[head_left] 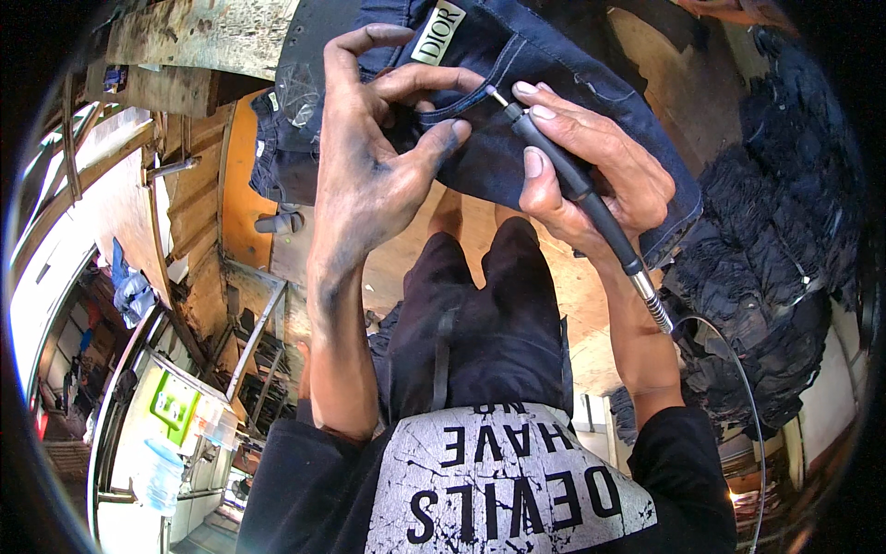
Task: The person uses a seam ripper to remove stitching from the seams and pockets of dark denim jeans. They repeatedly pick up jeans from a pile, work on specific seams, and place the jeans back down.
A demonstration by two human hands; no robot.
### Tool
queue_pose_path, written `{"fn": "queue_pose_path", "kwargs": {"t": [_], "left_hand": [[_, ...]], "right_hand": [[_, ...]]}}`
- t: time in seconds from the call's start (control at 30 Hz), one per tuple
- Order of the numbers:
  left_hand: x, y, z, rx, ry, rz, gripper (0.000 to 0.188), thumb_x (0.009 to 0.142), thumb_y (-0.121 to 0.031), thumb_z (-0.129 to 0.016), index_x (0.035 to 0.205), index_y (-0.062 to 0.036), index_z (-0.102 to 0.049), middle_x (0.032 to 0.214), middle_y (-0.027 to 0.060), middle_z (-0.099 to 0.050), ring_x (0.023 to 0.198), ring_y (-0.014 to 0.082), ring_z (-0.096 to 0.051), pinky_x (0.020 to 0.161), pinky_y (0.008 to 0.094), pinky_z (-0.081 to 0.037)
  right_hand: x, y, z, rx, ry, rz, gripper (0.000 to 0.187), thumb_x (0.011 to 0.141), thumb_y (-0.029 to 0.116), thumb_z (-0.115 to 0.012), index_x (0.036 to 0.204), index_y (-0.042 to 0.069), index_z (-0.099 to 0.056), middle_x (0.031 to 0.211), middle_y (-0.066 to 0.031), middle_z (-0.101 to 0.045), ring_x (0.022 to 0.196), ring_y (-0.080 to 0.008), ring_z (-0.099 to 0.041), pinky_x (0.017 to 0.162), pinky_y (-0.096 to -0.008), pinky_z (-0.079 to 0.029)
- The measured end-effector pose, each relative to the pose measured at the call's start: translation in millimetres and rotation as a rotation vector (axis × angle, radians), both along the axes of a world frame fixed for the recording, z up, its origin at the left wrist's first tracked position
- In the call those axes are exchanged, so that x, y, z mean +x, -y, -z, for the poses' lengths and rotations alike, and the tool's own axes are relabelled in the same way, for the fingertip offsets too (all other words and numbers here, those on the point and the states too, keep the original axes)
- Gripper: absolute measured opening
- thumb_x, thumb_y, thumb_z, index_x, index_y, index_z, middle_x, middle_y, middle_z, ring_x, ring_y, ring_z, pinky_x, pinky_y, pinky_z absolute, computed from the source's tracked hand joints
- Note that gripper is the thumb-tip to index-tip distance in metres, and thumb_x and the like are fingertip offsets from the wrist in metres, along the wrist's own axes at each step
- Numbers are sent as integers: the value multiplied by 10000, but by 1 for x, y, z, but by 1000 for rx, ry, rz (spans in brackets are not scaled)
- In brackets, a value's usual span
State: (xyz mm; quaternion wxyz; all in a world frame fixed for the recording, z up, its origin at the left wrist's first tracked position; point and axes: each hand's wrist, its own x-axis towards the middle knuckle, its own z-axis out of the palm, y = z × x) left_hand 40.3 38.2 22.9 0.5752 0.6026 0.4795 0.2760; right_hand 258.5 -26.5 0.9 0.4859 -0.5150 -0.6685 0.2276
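A dark blue denim garment with pale stitching and a white label is spread across the top of the view. My left hand is on it, its fingers hooked at a stitched, curved edge like a pocket opening, thumb bent beneath. My right hand grips a black pen-shaped rotary handpiece, thumb on one side and fingers on the other. The handpiece's small pale tip touches or nearly touches the stitched edge, beside a left fingertip. A metal spring collar and thin cable trail from its rear end.
Heaped dark garments lie at the right. Another folded denim piece sits left of my left wrist. Farther left are wooden boards, a metal frame, a green tray and a blue water jug.
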Motion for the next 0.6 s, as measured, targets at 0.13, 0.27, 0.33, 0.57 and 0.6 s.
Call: {"fn": "queue_pose_path", "kwargs": {"t": [0.13, 0.27, 0.33, 0.57, 0.6], "left_hand": [[2, 0, -2, -25, 22, -32, 772, 880, 89, -784, 1480, 27, -302, 1204, 157, -799, 994, 170, -726, 946, 301, -580], [4, 0, -5, -37, -12, -32, 761, 867, 94, -770, 1464, 34, -303, 1177, 122, -817, 952, 143, -700, 916, 275, -566], [4, 1, -6, -38, -21, -29, 763, 868, 86, -775, 1466, 34, -305, 1178, 118, -818, 949, 139, -696, 908, 272, -564], [1, 0, 1, 4, 59, 20, 808, 895, 11, -856, 1512, -20, -335, 1274, 207, -774, 986, 155, -714, 914, 304, -596], [0, 0, 2, 2, 49, 18, 804, 896, 10, -854, 1511, -23, -337, 1280, 208, -773, 994, 155, -713, 922, 304, -593]], "right_hand": [[0, -1, 4, 34, -18, 7, 272, 852, 13, -783, 1118, -40, -776, 1142, -245, -815, 1100, -336, -812, 986, -404, -647], [2, -2, 7, 40, -42, 13, 283, 850, 21, -785, 1125, -41, -778, 1133, -241, -817, 1081, -331, -816, 977, -407, -652], [2, -2, 7, 38, -53, 19, 286, 851, 27, -788, 1129, -42, -778, 1128, -240, -819, 1078, -331, -817, 976, -409, -653], [3, -2, 9, 25, -75, 34, 306, 862, 24, -787, 1159, -45, -767, 1139, -238, -816, 1078, -321, -817, 965, -398, -659], [4, -2, 9, 17, -84, 35, 310, 862, 20, -785, 1165, -45, -765, 1141, -237, -816, 1076, -319, -817, 962, -395, -660]]}}
